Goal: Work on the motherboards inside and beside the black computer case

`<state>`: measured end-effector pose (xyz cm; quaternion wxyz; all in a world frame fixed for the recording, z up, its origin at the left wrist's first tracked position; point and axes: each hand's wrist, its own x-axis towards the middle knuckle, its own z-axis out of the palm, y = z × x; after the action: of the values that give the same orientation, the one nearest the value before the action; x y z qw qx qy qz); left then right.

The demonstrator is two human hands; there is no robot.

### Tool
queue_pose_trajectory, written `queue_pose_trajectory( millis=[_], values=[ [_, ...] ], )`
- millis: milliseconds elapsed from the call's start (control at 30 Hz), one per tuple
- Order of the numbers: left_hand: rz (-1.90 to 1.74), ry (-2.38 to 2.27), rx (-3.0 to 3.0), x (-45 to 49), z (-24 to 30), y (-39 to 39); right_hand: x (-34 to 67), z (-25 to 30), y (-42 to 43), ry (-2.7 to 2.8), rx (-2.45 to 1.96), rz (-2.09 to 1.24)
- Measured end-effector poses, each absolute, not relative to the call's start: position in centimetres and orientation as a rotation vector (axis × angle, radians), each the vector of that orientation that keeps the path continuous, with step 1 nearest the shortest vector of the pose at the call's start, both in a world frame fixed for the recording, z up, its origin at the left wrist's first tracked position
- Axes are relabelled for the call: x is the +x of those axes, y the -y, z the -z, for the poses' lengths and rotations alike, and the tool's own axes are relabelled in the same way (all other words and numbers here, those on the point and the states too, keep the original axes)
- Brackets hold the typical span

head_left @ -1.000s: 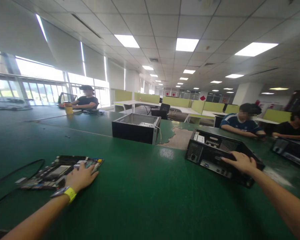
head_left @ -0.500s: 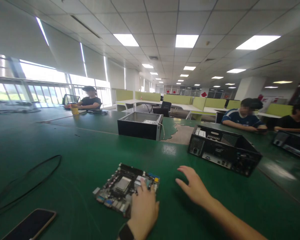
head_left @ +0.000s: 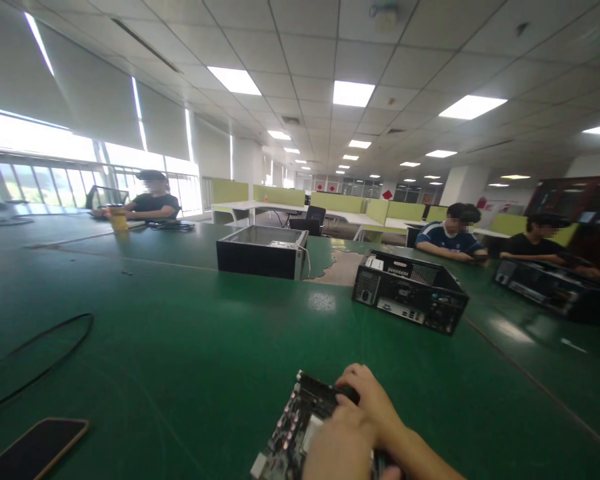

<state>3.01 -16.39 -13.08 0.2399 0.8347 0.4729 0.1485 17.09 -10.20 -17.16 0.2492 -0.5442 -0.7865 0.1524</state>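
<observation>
A motherboard (head_left: 290, 427) lies at the bottom middle of the view, its lower part cut off by the frame edge. A pale square chip shows near its centre. My right hand (head_left: 373, 403) has its fingers curled over the board's far right corner. In front of it, my left hand (head_left: 337, 447) reaches across the board, smeared by motion. The left fingers cannot be made out, and that hand covers much of the board's right side.
On the green table (head_left: 180, 347) stand an open computer case (head_left: 405, 300) and another case (head_left: 257, 260) with a dark side. A phone (head_left: 35, 450) and a black cable (head_left: 55, 360) lie at left. Several people sit around the far side; a third case (head_left: 545, 287) is at right.
The motherboard has shifted right and nearer, and turned. My right hand, earlier open and apart from it, has come to its far corner. The view has swung a little to the right.
</observation>
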Motion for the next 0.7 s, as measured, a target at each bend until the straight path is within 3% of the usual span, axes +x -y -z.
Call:
queue_pose_trajectory(
  millis=[133, 367, 700],
  values=[
    [-0.669, -1.560, 2.351, -3.3, 12.3, 10.8, 16.8, 18.0, 10.6, 2.020, -1.373, -0.445],
    [-0.488, -1.402, 2.305, -6.9, 15.6, 7.4, 17.1, 17.9, 10.3, 1.990, -1.306, -0.517],
    [-0.306, -1.541, 2.434, -7.0, 12.9, 8.2, 17.6, 17.0, 10.4, 2.033, -1.360, -0.509]
  ],
)
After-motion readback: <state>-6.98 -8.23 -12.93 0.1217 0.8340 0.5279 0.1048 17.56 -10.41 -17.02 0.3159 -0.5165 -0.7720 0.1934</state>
